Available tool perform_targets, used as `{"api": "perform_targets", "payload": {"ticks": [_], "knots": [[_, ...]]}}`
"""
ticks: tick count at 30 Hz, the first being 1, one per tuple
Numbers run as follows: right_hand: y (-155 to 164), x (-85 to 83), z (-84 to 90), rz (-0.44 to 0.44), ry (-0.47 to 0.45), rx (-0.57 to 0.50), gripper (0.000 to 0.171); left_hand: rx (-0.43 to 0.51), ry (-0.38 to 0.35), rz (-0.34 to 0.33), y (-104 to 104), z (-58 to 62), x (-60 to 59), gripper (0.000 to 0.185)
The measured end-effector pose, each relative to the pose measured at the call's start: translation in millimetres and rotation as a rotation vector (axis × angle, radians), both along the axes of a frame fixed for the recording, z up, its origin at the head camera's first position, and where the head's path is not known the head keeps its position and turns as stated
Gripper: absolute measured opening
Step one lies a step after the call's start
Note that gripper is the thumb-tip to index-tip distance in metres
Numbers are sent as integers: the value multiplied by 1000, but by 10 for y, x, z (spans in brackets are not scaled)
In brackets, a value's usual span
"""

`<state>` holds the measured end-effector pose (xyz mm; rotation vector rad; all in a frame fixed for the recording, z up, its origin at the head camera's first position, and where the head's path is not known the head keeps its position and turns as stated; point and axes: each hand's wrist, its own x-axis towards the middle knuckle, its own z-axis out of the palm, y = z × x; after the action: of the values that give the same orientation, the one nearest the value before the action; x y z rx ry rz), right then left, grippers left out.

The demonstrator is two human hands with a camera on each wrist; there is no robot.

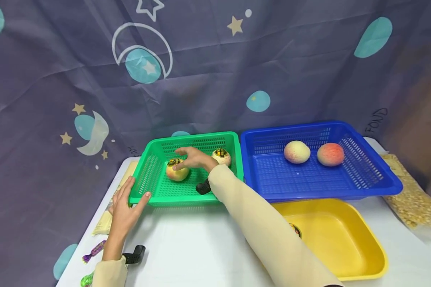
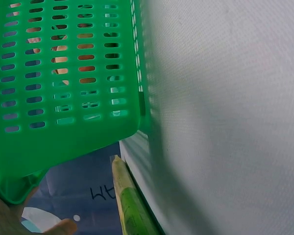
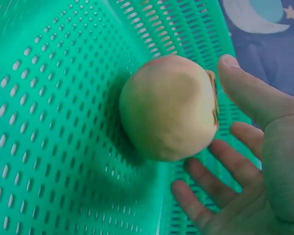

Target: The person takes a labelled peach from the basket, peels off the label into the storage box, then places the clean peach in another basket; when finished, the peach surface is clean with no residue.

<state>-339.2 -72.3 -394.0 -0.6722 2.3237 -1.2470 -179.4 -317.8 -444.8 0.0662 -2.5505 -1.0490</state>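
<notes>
A green basket (image 1: 186,198) (image 3: 49,122) (image 2: 63,137) stands on the white table and holds two peaches with dark stickers. My right hand (image 1: 192,157) (image 3: 245,147) reaches into it over the left peach (image 1: 177,172) (image 3: 166,107). Its fingers are spread and straight, the thumb beside the sticker end and the other fingers just past the fruit, not closed round it. The second peach (image 1: 222,156) lies at the basket's back right, behind my wrist. My left hand (image 1: 123,207) (image 2: 5,215) rests with straight fingers against the basket's front left corner, thumb on the rim.
A blue basket (image 1: 380,179) to the right holds two peaches (image 1: 296,152) (image 1: 330,154). A yellow tub (image 1: 344,239) sits in front of it, its contents mostly hidden by my sleeve. A bag of kernels (image 1: 413,195) lies far right; wrapped sweets (image 1: 93,251) and a flat packet (image 1: 102,225) (image 2: 130,205) lie at the left edge.
</notes>
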Motion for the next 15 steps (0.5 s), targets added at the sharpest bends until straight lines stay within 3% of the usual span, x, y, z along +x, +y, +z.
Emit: {"api": "perform_targets", "payload": {"ticks": [15], "knots": [[-133,-11,-108,70,55,121,75,4,4,1,6,-8,-7,76]]}}
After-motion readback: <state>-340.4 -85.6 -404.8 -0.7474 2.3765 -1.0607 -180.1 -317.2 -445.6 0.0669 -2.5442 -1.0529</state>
